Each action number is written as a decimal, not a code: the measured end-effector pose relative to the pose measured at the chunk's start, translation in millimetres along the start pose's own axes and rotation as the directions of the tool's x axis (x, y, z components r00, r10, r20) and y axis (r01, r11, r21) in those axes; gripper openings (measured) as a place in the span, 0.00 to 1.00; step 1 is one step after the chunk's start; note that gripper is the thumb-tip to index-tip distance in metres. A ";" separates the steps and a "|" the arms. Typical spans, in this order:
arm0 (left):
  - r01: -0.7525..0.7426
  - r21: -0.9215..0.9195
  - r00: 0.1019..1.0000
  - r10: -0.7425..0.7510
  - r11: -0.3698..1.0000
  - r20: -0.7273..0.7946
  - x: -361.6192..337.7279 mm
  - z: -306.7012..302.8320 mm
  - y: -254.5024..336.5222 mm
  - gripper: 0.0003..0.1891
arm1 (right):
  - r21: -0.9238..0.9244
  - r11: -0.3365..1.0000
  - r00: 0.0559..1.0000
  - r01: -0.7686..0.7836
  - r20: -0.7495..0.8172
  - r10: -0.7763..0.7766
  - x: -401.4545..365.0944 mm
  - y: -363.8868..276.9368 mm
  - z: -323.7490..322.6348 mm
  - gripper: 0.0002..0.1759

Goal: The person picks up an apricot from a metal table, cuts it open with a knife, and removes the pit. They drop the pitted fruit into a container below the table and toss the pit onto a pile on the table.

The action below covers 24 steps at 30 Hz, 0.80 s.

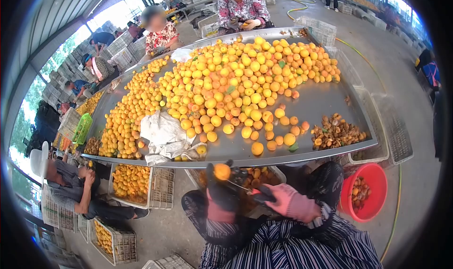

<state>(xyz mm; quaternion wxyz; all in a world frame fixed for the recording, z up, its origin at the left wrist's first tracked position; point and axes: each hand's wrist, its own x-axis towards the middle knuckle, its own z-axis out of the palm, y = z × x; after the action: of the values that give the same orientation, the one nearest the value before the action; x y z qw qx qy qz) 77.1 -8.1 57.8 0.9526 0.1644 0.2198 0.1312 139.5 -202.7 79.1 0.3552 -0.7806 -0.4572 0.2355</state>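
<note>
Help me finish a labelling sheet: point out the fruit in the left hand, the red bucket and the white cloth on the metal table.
Held fruit (222,171): head view, middle of its orange side.
Red bucket (378,187): head view, inner wall.
White cloth (163,133): head view, its crumpled middle.

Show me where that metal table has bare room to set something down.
On the metal table, rightward, between the apricots and the brown pits. A smaller patch lies between the white cloth and the nearest loose apricot. The middle is crowded with apricots.
</note>
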 end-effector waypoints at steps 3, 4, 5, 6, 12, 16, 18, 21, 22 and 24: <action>-0.234 0.298 0.972 0.223 0.925 0.072 3.0 0.1 0.5 0.30 | 0.161 0.987 0.923 0.004 -0.380 0.058 -3.3 -6.5 -25.5 0.28; -0.238 0.279 0.968 0.203 0.930 0.149 -5.3 15.9 -7.5 0.27 | 0.162 0.987 0.919 -0.006 -0.387 0.070 1.5 -9.2 -25.2 0.28; -0.230 0.280 0.969 0.191 0.932 0.158 -3.6 17.2 -18.0 0.27 | 0.085 0.996 0.846 -0.041 -0.527 0.080 13.0 -11.5 -22.8 0.30; -0.285 0.432 0.953 0.207 0.856 0.220 -0.6 16.5 -28.6 0.25 | 0.012 0.996 0.753 -0.086 -0.654 0.073 25.5 -12.1 -17.9 0.31; 0.011 0.175 0.994 -0.029 0.985 0.104 -17.0 26.2 -32.8 0.17 | 0.130 0.991 0.731 -0.038 -0.672 0.116 63.7 -21.5 10.9 0.26; -0.560 0.827 0.646 0.651 0.048 0.399 -22.9 26.6 -34.9 0.15 | 0.276 0.951 0.730 0.136 -0.677 0.092 62.2 -32.5 27.2 0.21; -0.506 0.837 0.498 0.721 -0.210 0.482 -34.3 39.8 -36.5 0.10 | 0.522 0.802 0.730 0.290 -0.663 0.168 69.1 -24.1 41.0 0.16; -0.432 0.811 0.504 0.639 -0.395 0.580 -41.8 34.4 -35.0 0.11 | 0.841 0.258 0.779 0.476 -0.539 0.319 71.8 -8.6 65.8 0.15; -0.428 0.815 0.511 0.640 -0.390 0.574 -44.8 33.5 -32.7 0.11 | 0.860 0.195 0.799 0.471 -0.510 0.319 70.7 -3.5 71.9 0.15; -0.496 0.691 0.484 0.494 -0.525 0.723 -48.7 34.8 -26.5 0.16 | 0.666 0.606 0.762 0.435 -0.631 0.146 65.8 11.5 77.5 0.15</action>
<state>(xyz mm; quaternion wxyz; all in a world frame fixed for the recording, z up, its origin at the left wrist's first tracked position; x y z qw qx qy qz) 55.5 -56.9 95.8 0.2810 0.8684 0.1159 0.3917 123.2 -122.2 18.1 0.8081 -0.5336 -0.2272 0.1033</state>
